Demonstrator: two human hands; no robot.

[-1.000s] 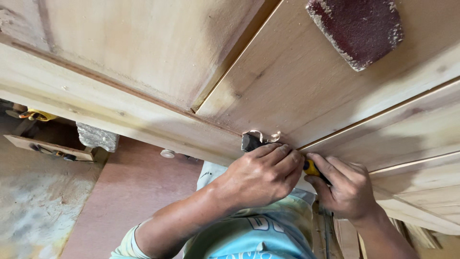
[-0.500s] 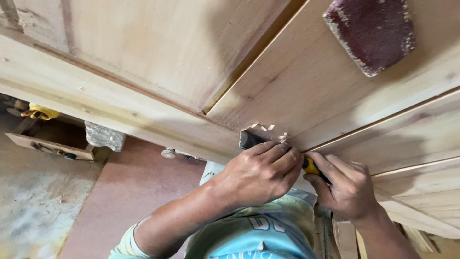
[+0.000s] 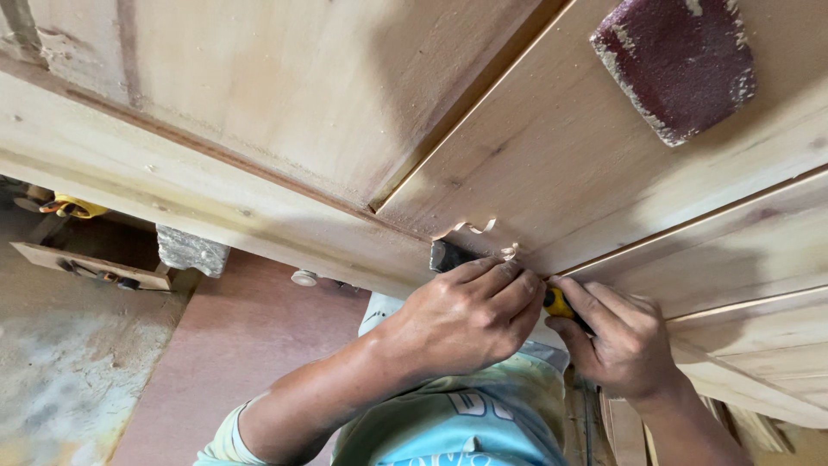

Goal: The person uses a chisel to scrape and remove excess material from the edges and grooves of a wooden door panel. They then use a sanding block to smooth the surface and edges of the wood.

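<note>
Both hands have edged along the groove; left hand [image 3: 466, 319] and right hand [image 3: 617, 341] clench a yellow-handled chisel [image 3: 557, 302]; shavings [image 3: 479, 229] curl off the wooden door panel [image 3: 535, 164]; most of the groove looks untrimmed.

A woodworking shop is shown. Unfinished panelled timber [image 3: 285, 112] fills the view, dusted with sawdust and curled shavings [image 3: 476, 228]. A worn block of dark red sandpaper [image 3: 677, 65] is laid on the wood, and offcuts [image 3: 90, 266] are seen on the dusty floor [image 3: 60, 371].
</note>
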